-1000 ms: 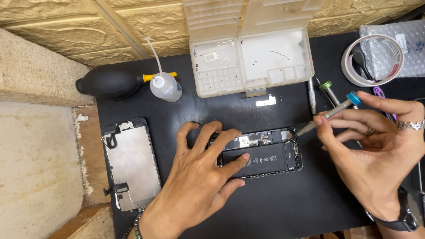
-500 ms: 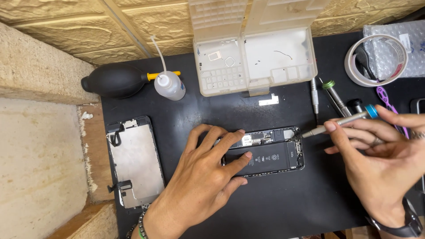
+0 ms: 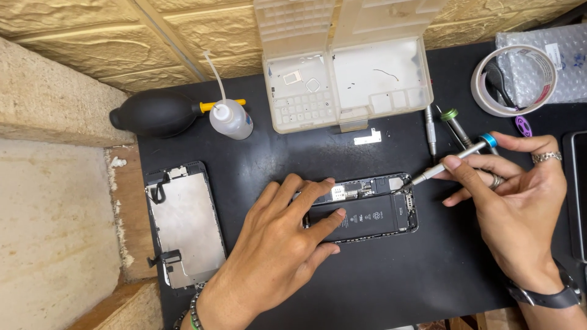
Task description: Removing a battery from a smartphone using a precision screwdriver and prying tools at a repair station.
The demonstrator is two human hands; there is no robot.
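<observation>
An opened phone body [image 3: 373,206] with a black battery lies on the black mat [image 3: 379,281]. My left hand [image 3: 278,244] rests flat on its left half, fingers spread, pinning it down. My right hand [image 3: 516,195] grips a thin silver screwdriver [image 3: 455,157] with a blue cap. The tip touches the phone's upper right corner. The detached screen panel [image 3: 183,223] lies face down at the mat's left edge.
A clear compartment box [image 3: 348,82] stands open at the back. A black air blower [image 3: 159,113] and a small squeeze bottle [image 3: 229,119] sit at the back left. Two more screwdrivers [image 3: 452,122], a tape roll [image 3: 513,79] and bubble wrap [image 3: 550,55] lie at the right.
My right hand has brought the screwdriver tip down and left onto the phone's upper right corner. My left hand has stayed on the phone.
</observation>
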